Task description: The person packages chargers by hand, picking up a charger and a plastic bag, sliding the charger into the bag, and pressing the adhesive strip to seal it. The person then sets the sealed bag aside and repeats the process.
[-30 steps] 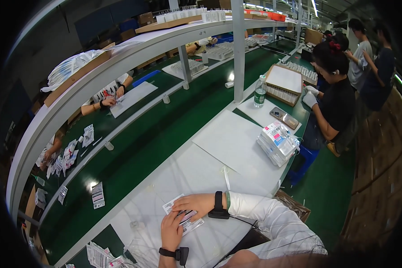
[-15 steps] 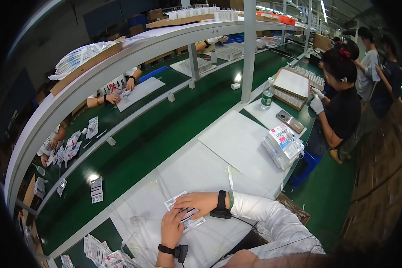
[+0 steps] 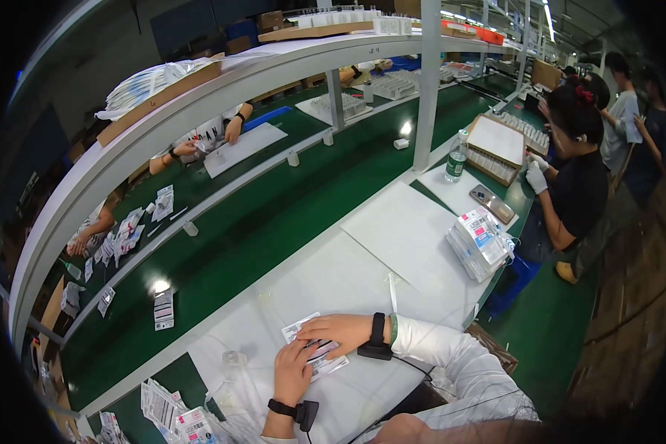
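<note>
A flat printed packet (image 3: 327,367), white with dark and pink print, lies on the white work surface (image 3: 274,303). My right hand (image 3: 340,332) rests flat across its upper part, fingers stretched toward the left. From below, my left hand (image 3: 293,374) reaches up with its fingertips on the packet, close beside the right fingers. Both hands are open and cover much of the packet. To the left of my left hand sits a small clear plastic piece (image 3: 234,358).
Packets pile up at the lower left (image 3: 163,407), and a stack of bagged packs (image 3: 479,244) stands at right near a phone (image 3: 493,203) and a bottle (image 3: 456,157). A green conveyor belt (image 3: 244,244) runs beyond the table. Co-workers sit across it and at right.
The whole view has shifted slightly, so the scene sits a little further right. My hands stay on the packet with almost the same pose.
</note>
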Motion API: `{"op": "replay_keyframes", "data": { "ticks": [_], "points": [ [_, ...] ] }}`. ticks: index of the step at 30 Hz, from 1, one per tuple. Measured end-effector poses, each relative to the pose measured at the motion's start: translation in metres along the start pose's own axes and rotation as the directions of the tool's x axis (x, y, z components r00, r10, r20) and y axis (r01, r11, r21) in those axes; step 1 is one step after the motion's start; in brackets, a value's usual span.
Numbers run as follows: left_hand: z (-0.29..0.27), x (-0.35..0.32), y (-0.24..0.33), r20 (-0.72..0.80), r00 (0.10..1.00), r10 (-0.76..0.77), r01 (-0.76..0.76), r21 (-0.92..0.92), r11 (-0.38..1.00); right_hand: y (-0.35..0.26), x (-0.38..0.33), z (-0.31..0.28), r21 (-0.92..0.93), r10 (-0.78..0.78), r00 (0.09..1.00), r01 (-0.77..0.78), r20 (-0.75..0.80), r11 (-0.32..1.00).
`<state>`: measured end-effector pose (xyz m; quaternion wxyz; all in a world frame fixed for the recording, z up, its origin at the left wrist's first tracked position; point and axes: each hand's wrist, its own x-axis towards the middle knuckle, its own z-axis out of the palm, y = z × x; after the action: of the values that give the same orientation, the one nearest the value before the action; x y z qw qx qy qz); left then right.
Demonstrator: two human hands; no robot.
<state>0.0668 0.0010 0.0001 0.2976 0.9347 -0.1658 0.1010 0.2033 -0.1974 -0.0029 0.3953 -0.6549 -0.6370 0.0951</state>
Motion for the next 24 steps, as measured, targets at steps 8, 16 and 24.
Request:
{"op": "replay_keyframes", "data": {
  "ticks": [8,16,24],
  "points": [
    [0.0015,0.0021,0.0024,-0.051,0.998,0.026,-0.025,0.021,0.999,-0.0001,-0.0004,-0.0014,-0.022,0.017,1.0,-0.017,0.026,1.0],
    [0.0015,0.0018,0.0011,-0.049,0.998,0.031,-0.03,0.014,0.999,-0.0011,0.0011,-0.004,-0.038,0.022,0.999,-0.021,0.044,0.999],
    [0.0015,0.0008,0.0019,-0.016,1.0,0.007,-0.007,0.013,1.0,0.0011,-0.0007,-0.0022,-0.038,0.025,0.998,-0.023,0.064,0.999]
  ]
}}
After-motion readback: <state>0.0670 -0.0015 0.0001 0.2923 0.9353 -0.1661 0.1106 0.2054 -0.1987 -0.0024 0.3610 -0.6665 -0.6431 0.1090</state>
